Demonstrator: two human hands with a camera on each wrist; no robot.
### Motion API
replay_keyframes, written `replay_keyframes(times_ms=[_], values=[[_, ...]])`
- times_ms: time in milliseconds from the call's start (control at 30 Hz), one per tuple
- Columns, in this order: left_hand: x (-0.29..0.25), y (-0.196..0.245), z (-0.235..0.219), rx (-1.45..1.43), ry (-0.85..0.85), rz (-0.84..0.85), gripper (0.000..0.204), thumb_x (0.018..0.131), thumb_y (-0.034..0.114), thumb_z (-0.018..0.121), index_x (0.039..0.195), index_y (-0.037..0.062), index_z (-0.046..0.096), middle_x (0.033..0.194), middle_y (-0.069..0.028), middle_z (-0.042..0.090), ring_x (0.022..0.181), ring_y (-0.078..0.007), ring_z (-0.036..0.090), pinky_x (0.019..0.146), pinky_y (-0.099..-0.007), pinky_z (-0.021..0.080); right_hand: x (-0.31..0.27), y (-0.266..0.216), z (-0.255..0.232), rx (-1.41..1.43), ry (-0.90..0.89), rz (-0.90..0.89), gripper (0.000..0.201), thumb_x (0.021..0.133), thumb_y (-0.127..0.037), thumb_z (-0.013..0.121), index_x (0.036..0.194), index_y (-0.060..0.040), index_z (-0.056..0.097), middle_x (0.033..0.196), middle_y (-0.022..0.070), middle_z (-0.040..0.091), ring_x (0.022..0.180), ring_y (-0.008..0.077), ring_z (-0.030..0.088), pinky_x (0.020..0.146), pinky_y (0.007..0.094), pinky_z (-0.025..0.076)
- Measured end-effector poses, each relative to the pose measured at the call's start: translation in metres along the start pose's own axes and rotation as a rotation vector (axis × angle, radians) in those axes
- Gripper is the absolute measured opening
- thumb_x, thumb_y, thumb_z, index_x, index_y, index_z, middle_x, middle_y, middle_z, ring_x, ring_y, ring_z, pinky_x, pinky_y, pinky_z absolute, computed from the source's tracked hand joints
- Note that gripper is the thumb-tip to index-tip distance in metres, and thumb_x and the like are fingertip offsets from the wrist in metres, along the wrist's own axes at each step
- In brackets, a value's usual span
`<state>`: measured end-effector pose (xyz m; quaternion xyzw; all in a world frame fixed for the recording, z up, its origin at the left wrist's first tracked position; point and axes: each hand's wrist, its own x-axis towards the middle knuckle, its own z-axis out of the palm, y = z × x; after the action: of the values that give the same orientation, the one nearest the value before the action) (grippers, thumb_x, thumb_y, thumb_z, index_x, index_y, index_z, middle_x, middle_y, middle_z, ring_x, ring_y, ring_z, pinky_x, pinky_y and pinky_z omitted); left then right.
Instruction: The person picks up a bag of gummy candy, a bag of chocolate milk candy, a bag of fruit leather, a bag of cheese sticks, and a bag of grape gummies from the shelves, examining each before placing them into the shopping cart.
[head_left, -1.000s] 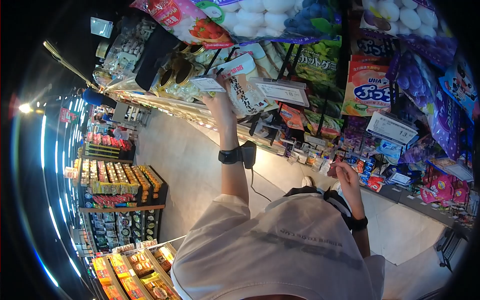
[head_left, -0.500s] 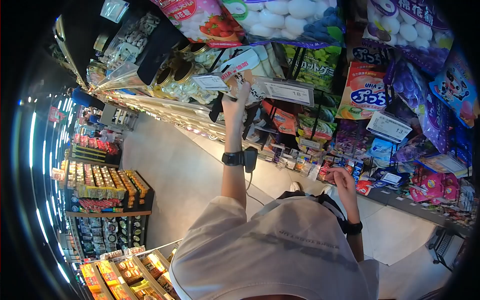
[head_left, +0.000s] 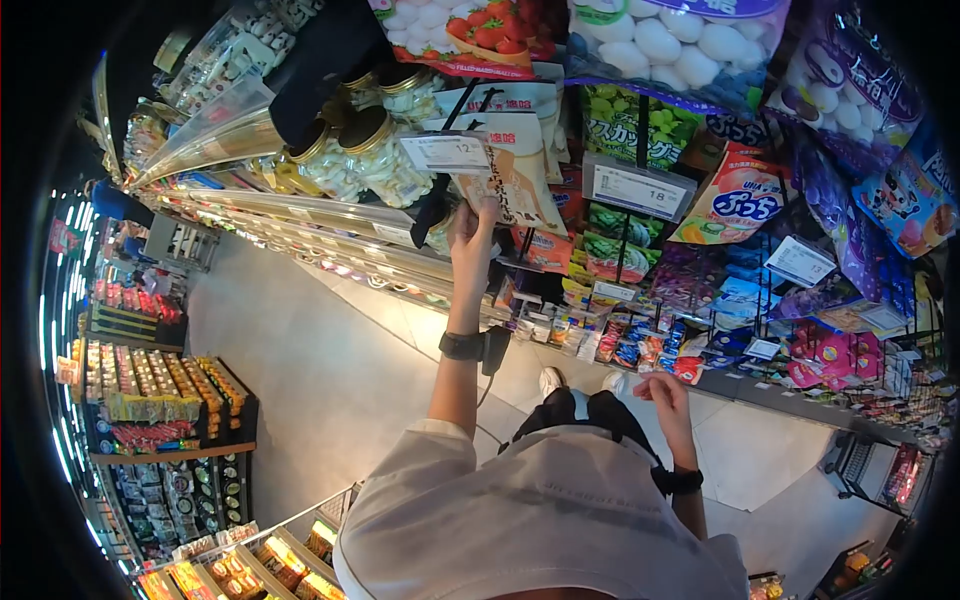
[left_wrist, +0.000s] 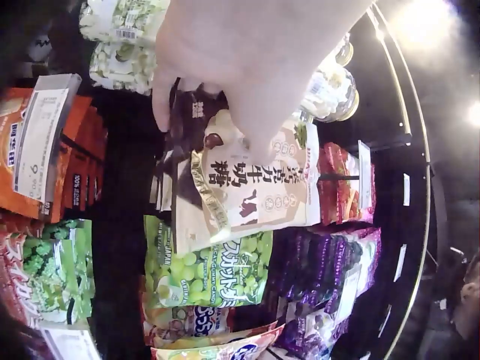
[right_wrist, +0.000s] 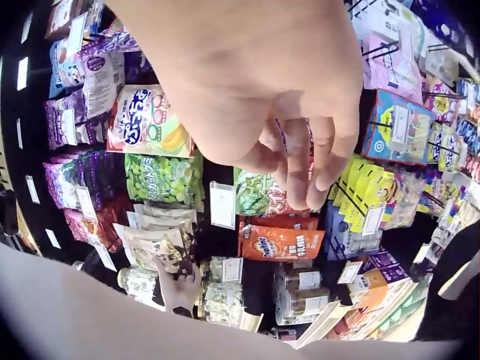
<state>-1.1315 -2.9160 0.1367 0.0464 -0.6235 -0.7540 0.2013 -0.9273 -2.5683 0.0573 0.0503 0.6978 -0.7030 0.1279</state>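
While the left hand (head_left: 470, 228) pinches the hanging candy bag (head_left: 515, 180), right-hand fingers (head_left: 655, 385) hang loosely curled, holding nothing.

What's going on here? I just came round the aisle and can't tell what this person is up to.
A person stands at a shop's sweets rack. Their left hand is raised to a beige and brown candy bag hanging on a peg, fingers on its lower edge, just beside a price tag and some gold-lidded jars. The right hand hangs low by the waist, loosely curled and holding nothing. Green grape gummy bags hang next to the touched one.
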Motion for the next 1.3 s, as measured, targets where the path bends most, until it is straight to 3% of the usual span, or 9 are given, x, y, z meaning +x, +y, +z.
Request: replay_keyframes(times_ms=[67, 100, 200, 433, 667, 800, 1033, 1067, 1300], values=[[0.005, -0.005, -0.001, -0.019, -0.026, 0.058, 0.036, 0.096, 0.029, 0.068, 0.114, -0.0008, 0.059, 0.097, -0.0006, 0.062, 0.083, -0.0068, 0.054, 0.069, -0.0217, 0.044, -0.013, 0.006, 0.002, -0.003, 0.041, 0.038, 0.022, 0.106, -0.015, 0.048, 0.113, 0.0007, 0.061, 0.091, 0.0082, 0.068, 0.087, 0.0134, 0.066, 0.081, 0.0273, 0.052], [0.002, -0.002, 0.003, -0.041, 0.013, 0.029, 0.045, 0.096, 0.032, 0.067, 0.123, -0.0026, 0.056, 0.106, -0.0063, 0.063, 0.091, -0.0101, 0.059, 0.076, -0.0239, 0.051, -0.02, 0.009, 0.0, -0.019, 0.048, 0.035, 0.024, 0.105, -0.019, 0.049, 0.113, -0.0014, 0.063, 0.091, 0.0079, 0.069, 0.089, 0.0142, 0.066, 0.082, 0.028, 0.052], [-0.002, -0.008, 0.001, 0.019, 0.036, -0.084, 0.053, 0.097, 0.034, 0.065, 0.131, -0.0034, 0.05, 0.122, -0.0126, 0.058, 0.103, -0.0188, 0.063, 0.086, -0.0306, 0.054, -0.042, 0.004, -0.002, -0.002, 0.095, 0.046, 0.024, 0.106, -0.02, 0.048, 0.113, -0.0017, 0.063, 0.092, 0.008, 0.069, 0.089, 0.0146, 0.066, 0.082, 0.0284, 0.052], [-0.054, -0.021, 0.007, -0.033, 0.144, -0.038, 0.061, 0.098, 0.031, 0.062, 0.141, -0.0054, 0.038, 0.128, -0.0178, 0.054, 0.112, -0.0248, 0.061, 0.09, -0.036, 0.055, -0.098, 0.015, -0.042, 0.036, 0.184, -0.007, 0.024, 0.106, -0.017, 0.047, 0.112, -0.0006, 0.063, 0.09, 0.0081, 0.068, 0.088, 0.0151, 0.065, 0.083, 0.0292, 0.052], [-0.159, 0.004, 0.077, -0.007, 0.059, 0.019, 0.037, 0.1, 0.024, 0.059, 0.126, -0.0013, 0.052, 0.105, -0.013, 0.068, 0.09, -0.0186, 0.069, 0.082, -0.0323, 0.055, -0.214, 0.059, -0.134, 0.079, 0.277, -0.075, 0.026, 0.106, -0.021, 0.049, 0.112, -0.0013, 0.064, 0.09, 0.0077, 0.069, 0.086, 0.0147, 0.065, 0.082, 0.0289, 0.052], [-0.234, 0.008, 0.164, 0.011, -0.143, -0.013, 0.024, 0.102, 0.022, 0.054, 0.105, -0.0004, 0.064, 0.091, -0.0092, 0.071, 0.081, -0.0154, 0.07, 0.074, -0.0261, 0.054, -0.305, 0.098, -0.197, 0.098, 0.419, -0.09, 0.028, 0.106, -0.025, 0.05, 0.11, -0.0013, 0.064, 0.089, 0.0072, 0.069, 0.085, 0.0147, 0.065, 0.081, 0.0288, 0.052], [-0.376, 0.001, 0.368, 0.063, -0.667, 0.045, 0.021, 0.098, 0.018, 0.061, 0.101, -0.0001, 0.07, 0.084, -0.0052, 0.069, 0.074, -0.0124, 0.064, 0.07, -0.0258, 0.051, -0.437, 0.124, -0.286, 0.149, 0.688, -0.1, 0.025, 0.105, -0.021, 0.05, 0.11, -0.0002, 0.065, 0.088, 0.0084, 0.069, 0.084, 0.015, 0.065, 0.08, 0.0289, 0.053], [-0.409, 0.02, 0.401, 0.15, -0.695, 0.046, 0.019, 0.095, 0.018, 0.063, 0.097, 0.0006, 0.072, 0.081, -0.004, 0.068, 0.073, -0.0098, 0.061, 0.068, -0.0248, 0.047, -0.453, 0.135, -0.297, 0.174, 0.728, -0.107, 0.025, 0.105, -0.019, 0.05, 0.11, 0.0001, 0.064, 0.088, 0.0086, 0.069, 0.085, 0.0153, 0.066, 0.081, 0.0292, 0.053], [-0.568, -0.019, 0.624, -0.027, -1.101, -0.186, 0.021, 0.096, 0.017, 0.066, 0.103, -0.0018, 0.07, 0.087, -0.0055, 0.07, 0.077, -0.0108, 0.065, 0.074, -0.0244, 0.052, -0.551, 0.181, -0.401, 0.317, 1.095, -0.106, 0.023, 0.104, -0.014, 0.048, 0.113, 0.0022, 0.063, 0.092, 0.0089, 0.069, 0.089, 0.0168, 0.067, 0.084, 0.0303, 0.054]])
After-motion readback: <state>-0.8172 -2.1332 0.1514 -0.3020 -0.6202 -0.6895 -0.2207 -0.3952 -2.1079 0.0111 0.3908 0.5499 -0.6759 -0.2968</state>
